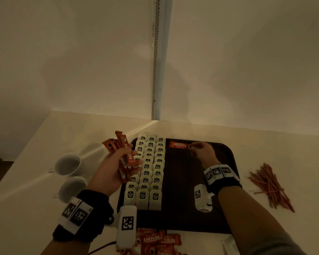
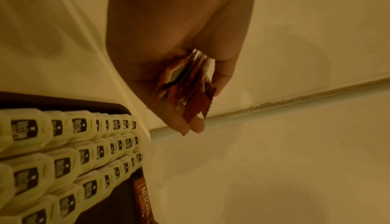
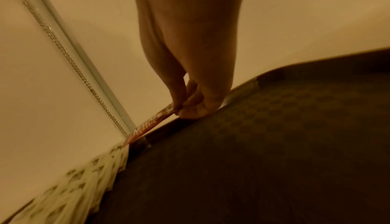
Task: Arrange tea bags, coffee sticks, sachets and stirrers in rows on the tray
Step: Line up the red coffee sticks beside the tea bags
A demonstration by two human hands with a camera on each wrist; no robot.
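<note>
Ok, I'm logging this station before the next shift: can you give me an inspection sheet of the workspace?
Surface: pale counter; dark tray on it.
Job's things: tea bags in three rows on the tray's left; one coffee stick at the far edge; loose sticks near the front; stirrers piled at the right.
Clutter: two white cups.
Hands: left hand grips a bundle of sticks; right hand pinches the lone stick.
Cables: thin lead by the left wrist.
Surroundings: plain walls, beaded chain.

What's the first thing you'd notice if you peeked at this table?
Probably the pale tea bags, lined up in three neat rows along the left side of the dark tray. Next, the left hand gripping a fan of red coffee sticks, while the right hand pinches one coffee stick at the tray's far edge.
</note>
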